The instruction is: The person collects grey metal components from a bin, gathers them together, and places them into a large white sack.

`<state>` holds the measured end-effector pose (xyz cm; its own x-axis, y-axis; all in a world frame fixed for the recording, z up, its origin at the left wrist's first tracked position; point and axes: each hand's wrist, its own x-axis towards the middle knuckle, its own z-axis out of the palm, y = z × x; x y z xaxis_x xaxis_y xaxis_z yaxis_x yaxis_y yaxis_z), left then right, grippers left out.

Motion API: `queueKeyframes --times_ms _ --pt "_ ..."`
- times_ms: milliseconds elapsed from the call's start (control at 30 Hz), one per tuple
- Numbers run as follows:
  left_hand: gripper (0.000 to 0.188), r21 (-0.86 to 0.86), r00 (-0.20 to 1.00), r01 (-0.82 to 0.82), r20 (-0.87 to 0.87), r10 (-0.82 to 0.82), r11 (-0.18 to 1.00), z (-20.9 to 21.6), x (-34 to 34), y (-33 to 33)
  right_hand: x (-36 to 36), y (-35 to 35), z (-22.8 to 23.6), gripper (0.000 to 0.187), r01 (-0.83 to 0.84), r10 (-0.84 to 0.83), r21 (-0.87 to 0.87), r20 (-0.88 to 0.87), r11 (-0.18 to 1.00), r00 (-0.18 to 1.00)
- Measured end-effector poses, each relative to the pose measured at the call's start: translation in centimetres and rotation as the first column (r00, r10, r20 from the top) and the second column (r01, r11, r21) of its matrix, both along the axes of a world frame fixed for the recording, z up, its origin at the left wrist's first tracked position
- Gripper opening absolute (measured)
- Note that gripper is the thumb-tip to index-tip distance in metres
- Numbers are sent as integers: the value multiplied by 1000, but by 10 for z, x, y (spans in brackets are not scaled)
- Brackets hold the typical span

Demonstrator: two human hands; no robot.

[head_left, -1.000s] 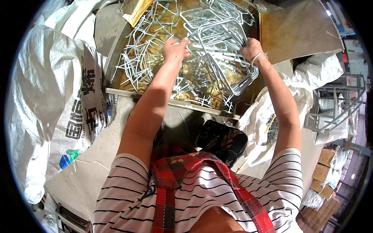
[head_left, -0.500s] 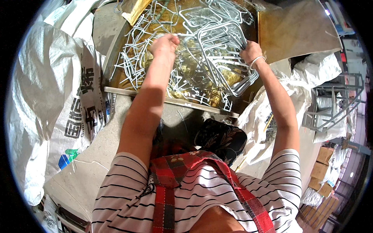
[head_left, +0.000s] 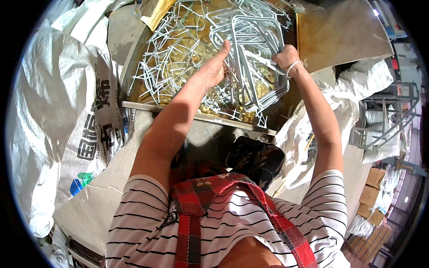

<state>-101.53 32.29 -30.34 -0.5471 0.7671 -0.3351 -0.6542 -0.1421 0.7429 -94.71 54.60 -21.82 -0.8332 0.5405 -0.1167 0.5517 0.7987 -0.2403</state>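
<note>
My right hand (head_left: 287,59) is closed around the right side of a bundle of bent grey metal wire frames (head_left: 271,97), held tilted above a tray. Close against the bundle's left side is my left hand (head_left: 215,69), its thumb stretched upward and its fingers partly hidden; whether it touches the wires I cannot tell. Under and beside the bundle, the shallow metal tray (head_left: 196,116) holds many loose bent wire pieces (head_left: 154,76) over a yellowish-brown wet-looking bottom. More wire frames lie at the tray's far side.
Large white woven sacks (head_left: 40,107) stand at the left. A tan board (head_left: 342,35) slants at the tray's far right, with a crumpled white sack (head_left: 297,154) below it. Farther right are a grey metal rack (head_left: 384,118) and cardboard boxes (head_left: 373,187).
My left hand has moved right and slightly nearer, from over the loose wires to the bundle, its thumb now raised. The bundle has turned more upright in my right hand.
</note>
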Motion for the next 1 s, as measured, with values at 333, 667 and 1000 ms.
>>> queueKeyframes --times_ms 333,667,1000 --pt "22 83 931 -325 200 304 942 27 1 -1 -4 -17 -18 81 -156 8 -557 -259 816 966" --pt "13 275 823 -567 145 550 776 36 -14 -11 54 -75 -53 91 55 -557 -997 75 -53 827" --pt "24 272 905 -412 237 355 869 36 -23 -28 37 -69 -80 10 -153 -734 -988 -103 -1 672"
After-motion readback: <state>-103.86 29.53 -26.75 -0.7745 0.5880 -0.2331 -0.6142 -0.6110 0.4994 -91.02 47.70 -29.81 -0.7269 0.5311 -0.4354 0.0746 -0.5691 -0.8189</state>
